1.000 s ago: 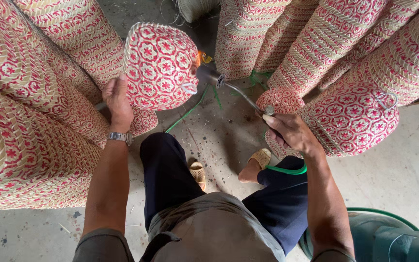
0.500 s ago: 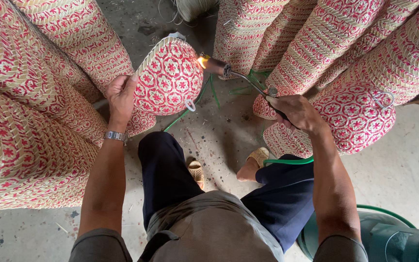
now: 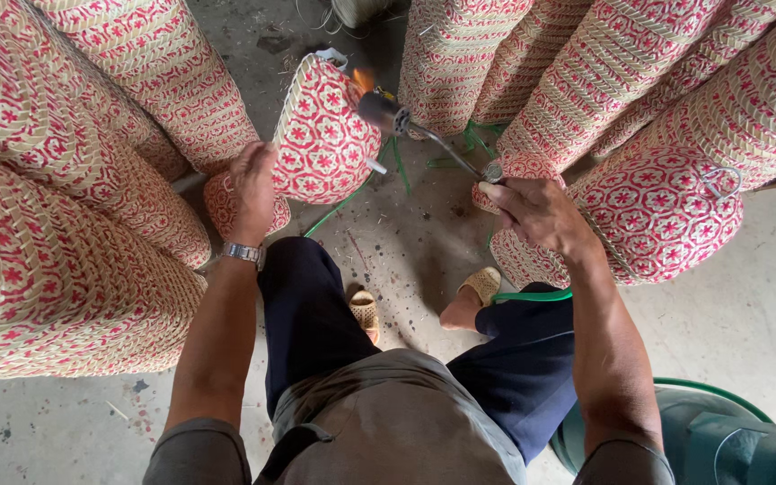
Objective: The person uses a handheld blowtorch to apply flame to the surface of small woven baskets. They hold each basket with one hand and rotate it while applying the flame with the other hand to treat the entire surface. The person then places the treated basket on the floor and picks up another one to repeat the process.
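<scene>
My left hand [image 3: 251, 184] grips the lower edge of a red-and-cream woven basket [image 3: 325, 135], tilting it so its patterned bottom faces me. My right hand [image 3: 536, 211] holds the handle of a gas torch [image 3: 415, 130]. The torch's metal nozzle points at the basket's upper right rim, and a small orange flame [image 3: 363, 81] licks that edge. A green hose [image 3: 532, 295] runs from the torch past my right knee.
Stacks of the same woven baskets [image 3: 65, 198] crowd the left, and more stacks [image 3: 657, 117] stand at the top and right. A green gas cylinder [image 3: 720, 440] sits at lower right. Bare concrete floor [image 3: 406, 242] lies between my sandalled feet.
My left hand has turned the basket, so its bottom now faces more to the right. The torch has swung from the basket's right side up to its top rim.
</scene>
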